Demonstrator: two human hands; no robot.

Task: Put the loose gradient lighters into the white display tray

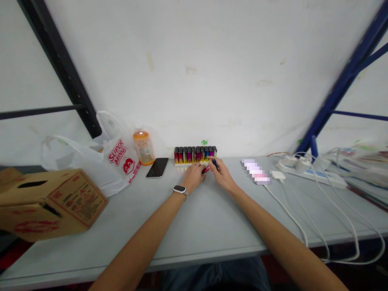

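Several colourful lighters (189, 155) stand upright in a white tray against the wall, their black tops level. Just in front of the tray's right half, my two hands are close together. My left hand (193, 176), with a watch (180, 188) on the wrist, is closed on a pinkish-red lighter (206, 169) with a dark end. My right hand (221, 174) pinches a dark blue lighter (215, 163) beside the tray's right end. The fingers partly cover both lighters and the tray's front edge.
Left of the tray lie a black phone (157, 167), an orange bottle (143, 145), a white plastic bag (117, 161) and a cardboard box (54, 202). To the right are a second phone (256, 171), a charger (278, 175), a power strip (312, 174) and trailing white cables (287, 212).
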